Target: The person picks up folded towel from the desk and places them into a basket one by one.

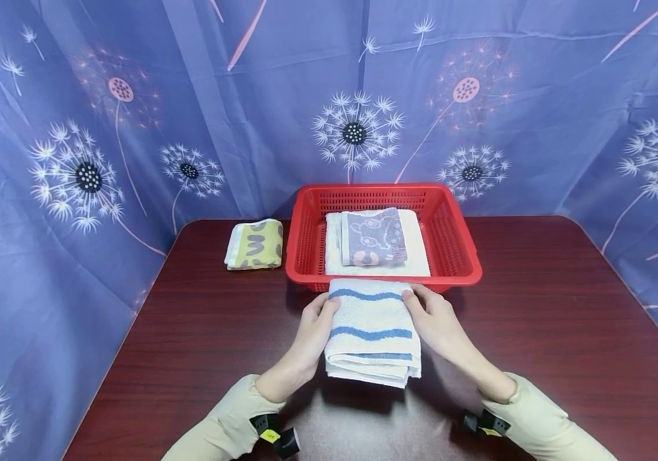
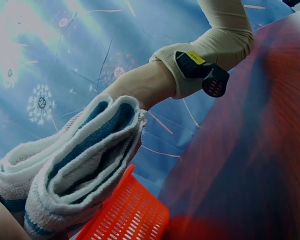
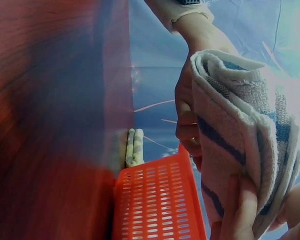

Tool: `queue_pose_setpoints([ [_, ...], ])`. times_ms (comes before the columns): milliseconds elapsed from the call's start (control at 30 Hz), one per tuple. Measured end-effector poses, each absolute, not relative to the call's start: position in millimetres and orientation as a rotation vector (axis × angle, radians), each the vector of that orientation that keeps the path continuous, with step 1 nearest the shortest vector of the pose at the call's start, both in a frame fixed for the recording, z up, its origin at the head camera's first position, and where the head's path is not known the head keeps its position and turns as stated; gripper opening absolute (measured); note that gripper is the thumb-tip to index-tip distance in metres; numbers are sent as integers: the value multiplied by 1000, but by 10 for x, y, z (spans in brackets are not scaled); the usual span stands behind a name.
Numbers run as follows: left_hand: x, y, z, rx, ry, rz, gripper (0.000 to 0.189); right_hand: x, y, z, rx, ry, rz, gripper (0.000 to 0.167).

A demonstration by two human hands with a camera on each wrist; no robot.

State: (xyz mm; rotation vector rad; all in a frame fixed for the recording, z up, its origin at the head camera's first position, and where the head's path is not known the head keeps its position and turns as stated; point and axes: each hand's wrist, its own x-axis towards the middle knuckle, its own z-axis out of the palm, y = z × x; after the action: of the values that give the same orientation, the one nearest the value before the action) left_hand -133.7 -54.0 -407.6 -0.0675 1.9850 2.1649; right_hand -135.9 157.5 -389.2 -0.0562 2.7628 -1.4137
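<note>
A folded white towel with blue wavy stripes (image 1: 370, 326) is held up over the table, in front of the red basket. My left hand (image 1: 314, 326) grips its left edge, thumb on top. On the opposite edge my right hand (image 1: 438, 320) pinches it with the thumb above and fingers beneath. In the left wrist view the towel's thick folded layers (image 2: 85, 165) show end-on. Seen from the right wrist, fingers (image 3: 242, 207) lie against the underside of the towel (image 3: 240, 125). The red plastic basket (image 1: 469, 266) holds a folded white towel (image 1: 418, 240) with a grey patterned towel (image 1: 375, 237) on top.
A folded green and grey towel (image 1: 255, 244) lies on the dark red wooden table (image 1: 207, 333), left of the basket. Behind the table hangs a blue curtain with dandelion prints (image 1: 282, 96).
</note>
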Motion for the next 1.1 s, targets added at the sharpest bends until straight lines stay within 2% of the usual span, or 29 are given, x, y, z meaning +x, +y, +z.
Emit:
queue_pose_setpoints([
  [1100,-1530,-504,-3933,-73,2060,2143,33,-1573,1614,-3760,-32,2709,-1483,45],
])
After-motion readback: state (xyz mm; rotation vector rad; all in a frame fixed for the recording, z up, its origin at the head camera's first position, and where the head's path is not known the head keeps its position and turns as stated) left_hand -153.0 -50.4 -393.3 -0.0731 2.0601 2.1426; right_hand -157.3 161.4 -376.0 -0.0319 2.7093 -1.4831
